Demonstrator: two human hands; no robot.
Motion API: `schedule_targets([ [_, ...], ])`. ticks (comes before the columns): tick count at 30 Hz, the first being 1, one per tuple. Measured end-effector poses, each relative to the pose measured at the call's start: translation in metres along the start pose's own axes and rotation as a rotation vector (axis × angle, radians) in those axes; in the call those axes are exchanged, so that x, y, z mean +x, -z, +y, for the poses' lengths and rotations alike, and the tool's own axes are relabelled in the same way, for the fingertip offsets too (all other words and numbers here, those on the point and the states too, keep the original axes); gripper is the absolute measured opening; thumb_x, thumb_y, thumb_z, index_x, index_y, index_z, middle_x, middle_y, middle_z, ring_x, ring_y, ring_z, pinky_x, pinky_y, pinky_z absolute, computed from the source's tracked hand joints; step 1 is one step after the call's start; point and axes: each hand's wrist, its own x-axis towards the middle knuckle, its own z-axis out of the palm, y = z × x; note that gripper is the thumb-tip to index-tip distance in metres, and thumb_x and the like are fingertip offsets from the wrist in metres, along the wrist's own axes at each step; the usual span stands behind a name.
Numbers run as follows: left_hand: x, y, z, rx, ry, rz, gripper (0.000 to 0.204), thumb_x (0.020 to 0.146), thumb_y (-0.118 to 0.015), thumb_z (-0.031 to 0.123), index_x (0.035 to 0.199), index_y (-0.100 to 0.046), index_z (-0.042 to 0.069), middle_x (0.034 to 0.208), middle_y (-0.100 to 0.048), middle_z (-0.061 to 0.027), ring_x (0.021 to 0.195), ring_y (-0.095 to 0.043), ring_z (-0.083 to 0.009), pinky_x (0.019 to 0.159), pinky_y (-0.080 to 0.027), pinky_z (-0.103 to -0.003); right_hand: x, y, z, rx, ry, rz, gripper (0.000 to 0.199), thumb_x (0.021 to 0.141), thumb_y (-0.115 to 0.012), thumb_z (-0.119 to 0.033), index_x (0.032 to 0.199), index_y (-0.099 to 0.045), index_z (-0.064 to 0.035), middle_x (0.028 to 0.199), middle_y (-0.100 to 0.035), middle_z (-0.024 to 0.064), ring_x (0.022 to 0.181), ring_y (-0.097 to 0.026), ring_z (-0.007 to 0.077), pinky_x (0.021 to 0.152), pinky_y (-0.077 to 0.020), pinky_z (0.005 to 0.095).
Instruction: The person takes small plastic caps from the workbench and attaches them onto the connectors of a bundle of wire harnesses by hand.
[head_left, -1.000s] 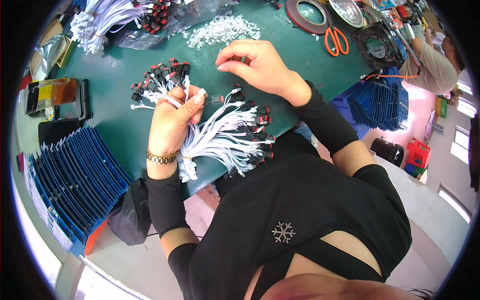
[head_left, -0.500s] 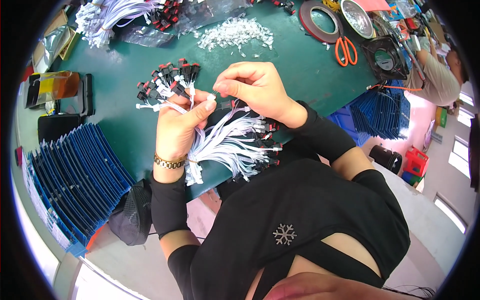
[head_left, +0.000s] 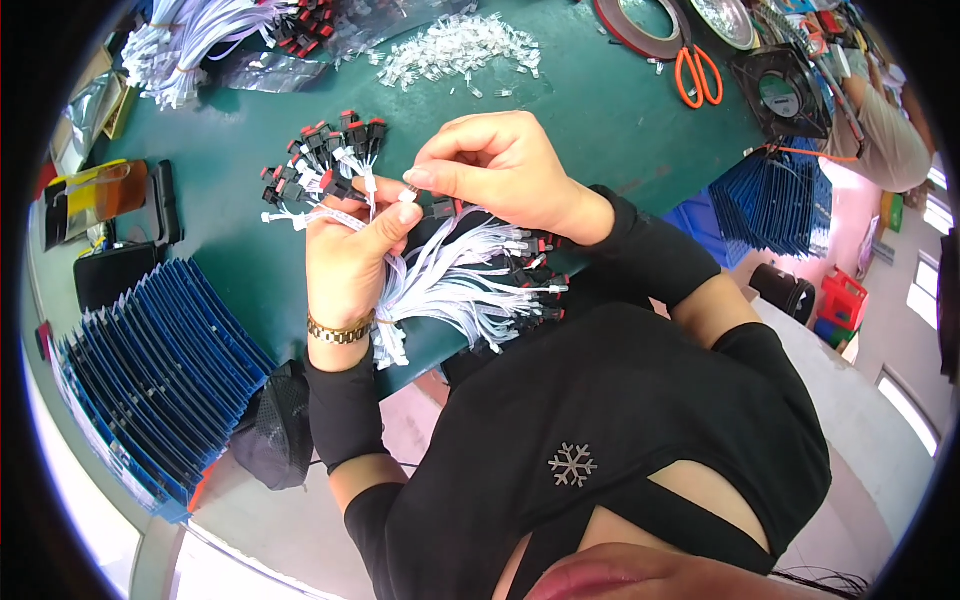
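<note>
My left hand (head_left: 348, 255) is closed, pinching a white plug connector (head_left: 408, 196) on a white cable between thumb and finger. Several black-and-red connectors (head_left: 325, 150) on white leads fan out past its fingers. Opposite, my right hand (head_left: 512, 172) pinches a small LED right at the plug; thin metal legs show between the fingertips, while its body is mostly hidden. I cannot tell how deep the legs sit. Under both hands, a bundle of white cables (head_left: 450, 280) with black, red and white ends lies at the table's near edge.
On the green table (head_left: 220, 150), a heap of clear LEDs (head_left: 465, 50) lies beyond my hands. Another cable bundle (head_left: 185, 50) is far left. Orange-handled scissors (head_left: 697, 78), a tape roll (head_left: 640, 25) and a black fan (head_left: 780, 92) sit right. Blue boards (head_left: 165, 370) stand in a row left.
My right fingertips have come down and closer to the white plug, bringing the LED's legs against it. The left hand keeps its hold. The whole view has shifted slightly.
</note>
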Motion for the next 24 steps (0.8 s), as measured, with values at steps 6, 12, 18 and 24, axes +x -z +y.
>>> schedule_targets([
  [6,-0.002,-0.004,0.004,-0.028,0.028,0.027,0.019,0.072,-0.073,0.009,0.084,-0.062,-0.002,0.063,-0.055,-0.0003,0.050,-0.043,-0.0050,0.047,-0.032,-0.018,0.000,0.002,0.001,-0.108,0.090,-0.007,0.006,0.079,-0.065,-0.003,0.081,-0.066,0.0021,0.071,-0.060,0.0031,0.058,-0.053,0.0052,0.049,-0.0404,0.0189],
  [12,-0.003,-0.004,0.004,0.026,0.045,0.051,0.017,0.073,-0.072,0.007,0.084,-0.063,-0.003,0.062,-0.055,0.0015,0.048,-0.041,-0.0032,0.045,-0.029,-0.017,0.002,0.005,0.007,-0.445,0.395,-0.039,0.004,0.075,-0.067,-0.002,0.079,-0.066,-0.0007,0.068,-0.060,0.0046,0.055,-0.054,0.0078,0.048,-0.0408,0.0201],
  [18,0.000,0.000,0.000,0.096,0.006,0.006,0.015,0.072,-0.072,0.006,0.082,-0.064,-0.002,0.061,-0.054,0.0029,0.048,-0.039,-0.0023,0.044,-0.029,-0.017,0.002,0.002,0.012,-0.405,0.390,-0.069,0.003,0.075,-0.068,-0.003,0.075,-0.065,-0.0009,0.067,-0.060,0.0059,0.055,-0.055,0.0097,0.048,-0.0405,0.0208],
  [24,0.000,-0.002,-0.003,0.197,-0.025,0.052,0.010,0.072,-0.072,0.004,0.076,-0.065,-0.001,0.059,-0.053,0.0035,0.047,-0.039,-0.0018,0.044,-0.028,-0.017,0.004,0.007,0.015,-0.201,0.147,-0.150,0.006,0.077,-0.067,-0.004,0.074,-0.064,0.0007,0.069,-0.061,0.0044,0.058,-0.055,0.0067,0.050,-0.0413,0.0204],
])
